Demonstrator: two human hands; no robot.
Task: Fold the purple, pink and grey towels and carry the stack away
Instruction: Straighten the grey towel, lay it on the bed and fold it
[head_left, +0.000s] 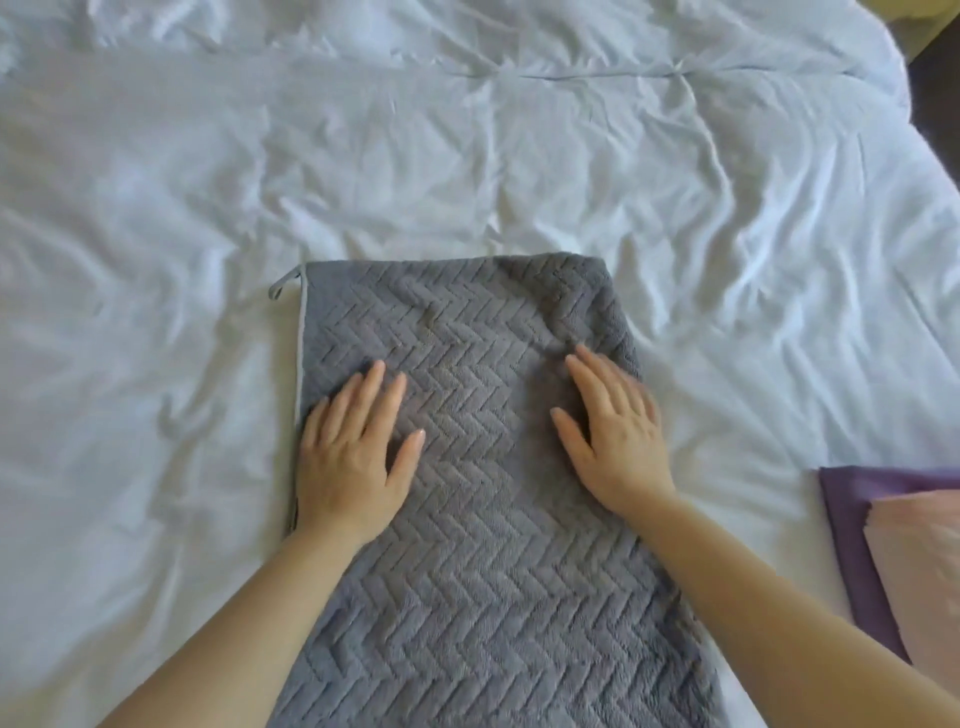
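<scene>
Left hand (349, 457), right hand (615, 431) flat on grey towel (483, 571).

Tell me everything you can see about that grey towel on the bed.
The grey towel is plush-looking cloth with a raised herringbone pattern, a paler trim along its left edge and a small loop at the far left corner. It lies flat as a long strip on the white bedsheet. The left hand and right hand rest on it, fingers straight.

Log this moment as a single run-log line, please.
grey towel: on bed | left hand: flat on it | right hand: flat on it | pink towel: atop purple towel
</scene>
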